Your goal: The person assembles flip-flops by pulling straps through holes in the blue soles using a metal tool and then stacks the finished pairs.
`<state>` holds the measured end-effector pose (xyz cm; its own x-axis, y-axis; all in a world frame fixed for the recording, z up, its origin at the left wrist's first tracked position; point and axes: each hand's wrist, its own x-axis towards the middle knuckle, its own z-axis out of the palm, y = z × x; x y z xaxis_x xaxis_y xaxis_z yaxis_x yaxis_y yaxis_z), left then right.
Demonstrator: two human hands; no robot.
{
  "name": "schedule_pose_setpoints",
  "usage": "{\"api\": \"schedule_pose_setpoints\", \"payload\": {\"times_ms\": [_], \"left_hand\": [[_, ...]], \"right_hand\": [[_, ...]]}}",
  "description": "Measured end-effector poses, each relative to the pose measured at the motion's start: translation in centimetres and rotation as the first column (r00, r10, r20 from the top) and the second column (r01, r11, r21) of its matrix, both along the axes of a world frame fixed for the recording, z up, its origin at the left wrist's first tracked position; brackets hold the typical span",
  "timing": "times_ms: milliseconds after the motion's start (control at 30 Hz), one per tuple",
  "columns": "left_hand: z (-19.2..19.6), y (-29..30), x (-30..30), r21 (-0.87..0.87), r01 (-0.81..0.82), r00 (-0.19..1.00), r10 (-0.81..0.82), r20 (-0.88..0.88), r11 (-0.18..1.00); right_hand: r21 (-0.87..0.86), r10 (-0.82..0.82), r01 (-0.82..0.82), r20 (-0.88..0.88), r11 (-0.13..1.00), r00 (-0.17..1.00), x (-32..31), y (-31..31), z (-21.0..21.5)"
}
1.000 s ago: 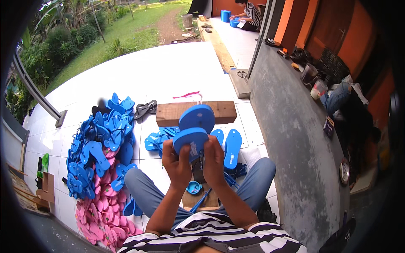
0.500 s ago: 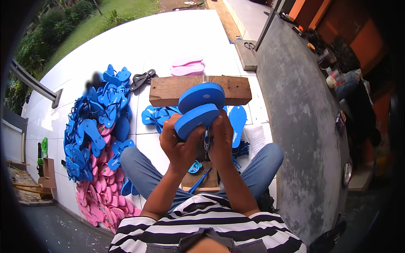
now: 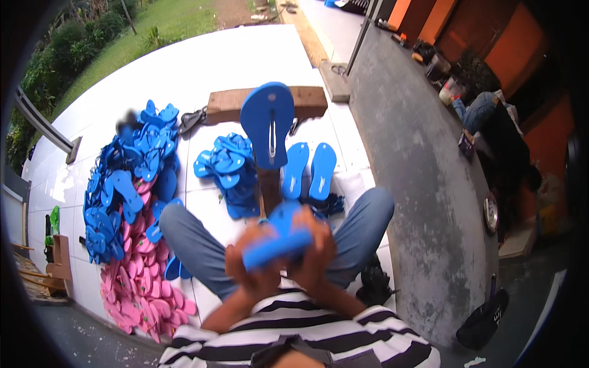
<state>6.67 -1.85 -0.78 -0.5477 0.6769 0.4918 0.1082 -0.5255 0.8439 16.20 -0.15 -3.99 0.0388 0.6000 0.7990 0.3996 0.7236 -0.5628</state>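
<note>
Close to my body, my left hand [image 3: 246, 257] and my right hand [image 3: 319, 245] grip a blue flip-flop sole [image 3: 276, 248] from its two sides. Motion smears both the hands and the sole, and any strap on it cannot be made out. Beyond them, another blue flip-flop sole [image 3: 254, 116] stands tilted up on a wooden stand, untouched by either hand. A slim metal tool [image 3: 272, 140] shows against its lower half. Behind that sole lies the wooden crossbeam [image 3: 310, 101] of the stand.
Two blue soles [image 3: 296, 168] lie side by side right of the stand. Left of it is a stack of blue flip-flops [image 3: 230, 162]. Farther left, blue flip-flops [image 3: 150, 144] and pink flip-flops [image 3: 144, 282] form a long heap. A grey ledge [image 3: 417, 184] runs along the right.
Both hands have drawn back from the stand toward my body with a blue sole. The other sole stays on the stand, now uncovered. The view has shifted slightly.
</note>
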Motion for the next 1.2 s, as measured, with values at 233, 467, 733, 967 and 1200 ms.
{"api": "schedule_pose_setpoints", "payload": {"times_ms": [233,467,733,967,1200], "left_hand": [[-3.4,-6.7,-0.4,-0.026,0.228,0.970,-0.229,-0.086,0.973],[-0.3,-6.8,-2.6,0.299,0.362,0.850,-0.181,-0.494,0.883],[-1.8,-8.4,-2.0,0.177,0.326,0.882,-0.231,-0.410,0.929],[-3.9,-7.9,-2.9,-0.411,0.107,0.992,-0.072,0.099,0.905],[-8.5,-4.6,-6.9,-0.429,0.136,0.909,0.060,0.413,0.893]], "right_hand": [[-0.520,0.404,-0.510,-0.311,0.685,0.860,3.7,-6.9,-2.0],[-0.243,0.557,-0.575,-0.145,0.781,0.818,4.8,-6.4,1.6],[-0.347,0.531,-0.591,-0.259,0.728,0.807,4.7,-7.1,0.8],[-0.463,0.500,-0.487,-0.105,0.741,0.860,3.2,-5.1,-1.7],[-0.767,0.392,-0.635,-0.615,-0.095,0.684,4.8,-3.6,-9.9]]}}
